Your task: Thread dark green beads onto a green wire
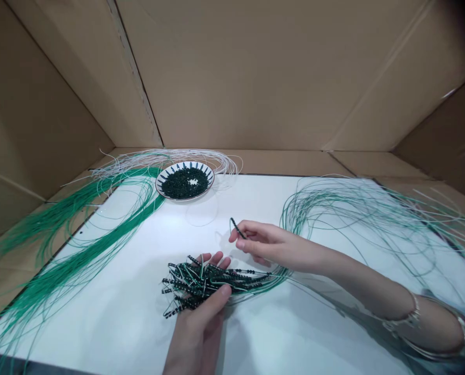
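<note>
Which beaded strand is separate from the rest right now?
The beaded strand pinched in the right hand: it alone sits apart, while the other beaded strands lie bunched in the left hand.

Head-worn view, facing down and forward, near the hands [197,323] [267,245], edges perhaps warped

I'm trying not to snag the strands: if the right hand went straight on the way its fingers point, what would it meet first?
The right hand would most likely meet the band of green cords on the white board, though depth is unclear.
</note>
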Available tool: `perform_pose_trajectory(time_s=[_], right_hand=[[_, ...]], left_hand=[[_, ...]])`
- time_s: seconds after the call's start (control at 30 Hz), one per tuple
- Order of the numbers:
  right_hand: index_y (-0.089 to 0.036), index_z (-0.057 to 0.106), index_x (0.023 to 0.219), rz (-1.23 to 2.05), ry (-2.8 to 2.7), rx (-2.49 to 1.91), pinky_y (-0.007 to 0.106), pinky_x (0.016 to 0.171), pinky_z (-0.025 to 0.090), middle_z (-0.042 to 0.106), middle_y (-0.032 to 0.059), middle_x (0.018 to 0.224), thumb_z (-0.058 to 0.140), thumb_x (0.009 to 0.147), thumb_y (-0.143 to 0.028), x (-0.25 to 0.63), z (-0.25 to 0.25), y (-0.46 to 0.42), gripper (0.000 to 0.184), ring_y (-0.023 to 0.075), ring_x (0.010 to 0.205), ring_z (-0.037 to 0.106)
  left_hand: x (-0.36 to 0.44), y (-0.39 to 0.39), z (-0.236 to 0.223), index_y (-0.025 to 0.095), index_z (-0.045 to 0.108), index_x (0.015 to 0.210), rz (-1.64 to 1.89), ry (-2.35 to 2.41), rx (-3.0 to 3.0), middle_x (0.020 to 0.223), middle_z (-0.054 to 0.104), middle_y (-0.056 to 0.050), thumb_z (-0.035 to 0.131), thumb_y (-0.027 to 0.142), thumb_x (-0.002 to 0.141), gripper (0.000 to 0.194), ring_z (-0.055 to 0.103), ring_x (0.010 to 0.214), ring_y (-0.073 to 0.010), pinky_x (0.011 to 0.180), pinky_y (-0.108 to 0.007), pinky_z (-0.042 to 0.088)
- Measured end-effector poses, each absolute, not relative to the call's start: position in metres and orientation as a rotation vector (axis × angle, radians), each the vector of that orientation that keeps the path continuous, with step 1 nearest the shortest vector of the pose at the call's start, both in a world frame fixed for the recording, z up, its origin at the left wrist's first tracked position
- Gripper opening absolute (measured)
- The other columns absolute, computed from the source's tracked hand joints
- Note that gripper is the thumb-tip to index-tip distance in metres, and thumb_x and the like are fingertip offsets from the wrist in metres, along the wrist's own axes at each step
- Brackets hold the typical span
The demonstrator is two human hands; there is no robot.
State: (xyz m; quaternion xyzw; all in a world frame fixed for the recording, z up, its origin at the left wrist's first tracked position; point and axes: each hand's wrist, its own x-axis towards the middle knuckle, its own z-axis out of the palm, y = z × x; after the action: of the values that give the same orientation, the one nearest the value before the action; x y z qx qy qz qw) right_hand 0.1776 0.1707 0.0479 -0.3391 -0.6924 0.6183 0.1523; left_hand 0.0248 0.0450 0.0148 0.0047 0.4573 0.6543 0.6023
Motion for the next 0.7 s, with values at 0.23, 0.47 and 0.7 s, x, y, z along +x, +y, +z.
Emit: perform_pose_trajectory(time_s=[0.23, 0.47, 0.7], right_hand=[[-0.018, 0.063, 0.088, 1.824, -2.247, -0.943, 0.025, 0.056, 0.028, 0.038, -0.0052, 0.072, 0.069, 0.086, -0.056, 0.180, 0.052, 0.167, 0.038, 0.0130, 0.066, 0.035], [-0.018, 0.064, 0.101, 1.796, -2.457, -0.939, 0.026, 0.058, 0.030, 0.042, -0.0046, 0.075, 0.064, 0.092, -0.047, 0.200, 0.062, 0.186, 0.030, 0.0131, 0.067, 0.038], [-0.016, 0.067, 0.099, 1.849, -2.609, -0.907, 0.024, 0.057, 0.031, 0.037, -0.0079, 0.069, 0.075, 0.081, -0.036, 0.216, 0.058, 0.201, 0.028, 0.0111, 0.063, 0.037]], left_hand=[[0.027, 0.044, 0.011, 0.033, 0.060, 0.132, 1.511, 1.118, -0.067, 0.128, 0.074, -0.005, 0.085, 0.005, 0.060, 0.082, 0.064, 0.127, -0.0312, 0.092, -0.037, 0.063], [0.030, 0.044, 0.022, 0.030, 0.064, 0.128, 1.509, 1.175, 0.071, 0.129, 0.073, -0.006, 0.074, 0.005, 0.073, 0.061, 0.063, 0.128, -0.0275, 0.102, -0.038, 0.056], [-0.004, 0.035, 0.029, 0.026, 0.069, 0.120, 1.222, 1.544, 0.584, 0.120, 0.077, -0.011, 0.090, 0.033, 0.064, 0.061, 0.068, 0.118, -0.0354, 0.099, -0.043, 0.059]])
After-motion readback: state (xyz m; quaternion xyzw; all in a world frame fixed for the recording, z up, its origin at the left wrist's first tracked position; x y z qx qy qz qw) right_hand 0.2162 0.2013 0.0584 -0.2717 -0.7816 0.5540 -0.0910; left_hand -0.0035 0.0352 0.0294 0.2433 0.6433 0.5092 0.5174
